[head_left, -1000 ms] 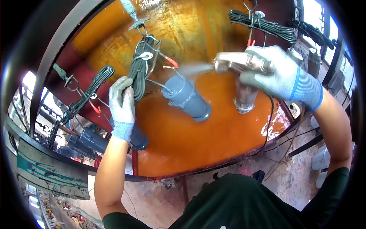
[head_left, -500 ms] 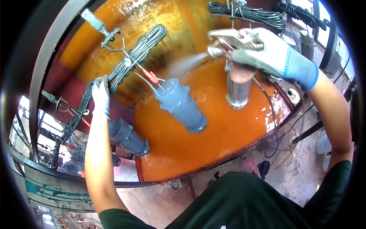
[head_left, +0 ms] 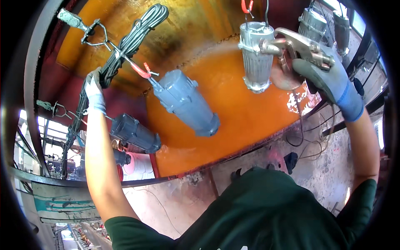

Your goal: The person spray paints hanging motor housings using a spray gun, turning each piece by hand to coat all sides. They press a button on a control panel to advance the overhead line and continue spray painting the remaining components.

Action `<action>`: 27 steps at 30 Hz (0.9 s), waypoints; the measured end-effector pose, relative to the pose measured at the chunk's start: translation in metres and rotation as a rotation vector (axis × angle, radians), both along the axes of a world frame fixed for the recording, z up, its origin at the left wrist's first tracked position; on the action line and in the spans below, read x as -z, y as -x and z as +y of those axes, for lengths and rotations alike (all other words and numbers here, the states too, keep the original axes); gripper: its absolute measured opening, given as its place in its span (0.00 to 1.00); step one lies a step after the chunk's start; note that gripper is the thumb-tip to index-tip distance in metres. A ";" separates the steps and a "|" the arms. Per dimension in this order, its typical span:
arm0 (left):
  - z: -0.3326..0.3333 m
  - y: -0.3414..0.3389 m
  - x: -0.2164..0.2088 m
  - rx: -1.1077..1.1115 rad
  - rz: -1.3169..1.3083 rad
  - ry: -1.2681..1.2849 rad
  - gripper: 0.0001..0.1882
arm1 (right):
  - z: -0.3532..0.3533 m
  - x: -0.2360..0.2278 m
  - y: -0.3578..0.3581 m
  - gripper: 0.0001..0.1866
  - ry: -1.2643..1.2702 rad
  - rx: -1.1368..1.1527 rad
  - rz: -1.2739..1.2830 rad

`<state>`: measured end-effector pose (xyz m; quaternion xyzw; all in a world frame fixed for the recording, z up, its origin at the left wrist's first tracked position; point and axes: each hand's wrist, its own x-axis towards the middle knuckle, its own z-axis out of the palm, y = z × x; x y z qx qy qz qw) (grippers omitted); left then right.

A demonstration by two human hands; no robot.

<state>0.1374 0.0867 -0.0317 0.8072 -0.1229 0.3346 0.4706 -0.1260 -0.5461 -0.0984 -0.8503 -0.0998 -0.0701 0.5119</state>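
Note:
My gloved right hand [head_left: 333, 81] is closed round a metal spray gun [head_left: 302, 46], its nozzle toward the left. Faint mist hangs in the air left of the bare-metal motor [head_left: 256, 58] that stands just beyond the nozzle. A blue-grey motor with a wet-looking coat [head_left: 185, 104] hangs tilted in the middle, on a red-sleeved hook. Above it is a bundled dark cable [head_left: 139, 31]. My gloved left hand [head_left: 95, 89] grips the lower part of that bundle, fingers curled over it. The left palm is hidden.
Behind the motors stands a curved booth wall [head_left: 187, 21] over orange liquid [head_left: 237, 116]. A second coated motor [head_left: 135, 133] hangs at lower left, below a dark frame bar [head_left: 31, 83]. More motors [head_left: 312, 25] hang at upper right. A hose [head_left: 300, 116] trails to the floor.
My right hand and the spray gun have moved right and lower, now beside the bare-metal motor. My left hand, the cable and the coated motor have shifted left and up in view.

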 end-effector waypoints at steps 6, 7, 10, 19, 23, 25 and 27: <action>-0.001 0.036 0.002 -0.114 -0.090 -0.237 0.22 | 0.012 0.100 0.027 0.15 0.061 -0.478 -0.088; 0.002 0.049 0.008 -0.148 -0.132 -0.286 0.24 | 0.017 0.104 0.036 0.13 0.097 -0.522 0.099; -0.026 0.081 0.041 -0.282 -0.318 -0.505 0.26 | 0.009 0.166 0.054 0.13 0.189 -0.408 -0.053; -0.079 0.337 0.442 -0.234 0.541 0.501 0.19 | 0.051 0.275 0.040 0.11 -0.916 0.042 0.153; -0.071 0.514 0.586 -0.412 0.868 0.504 0.13 | 0.044 0.270 0.041 0.13 -0.200 -0.473 0.111; -0.087 0.578 0.599 -0.460 0.966 0.329 0.11 | 0.047 0.297 0.035 0.14 -0.230 -0.434 0.083; -0.108 0.613 0.575 -0.526 1.229 0.058 0.11 | 0.044 0.339 0.025 0.15 -0.729 -0.153 0.293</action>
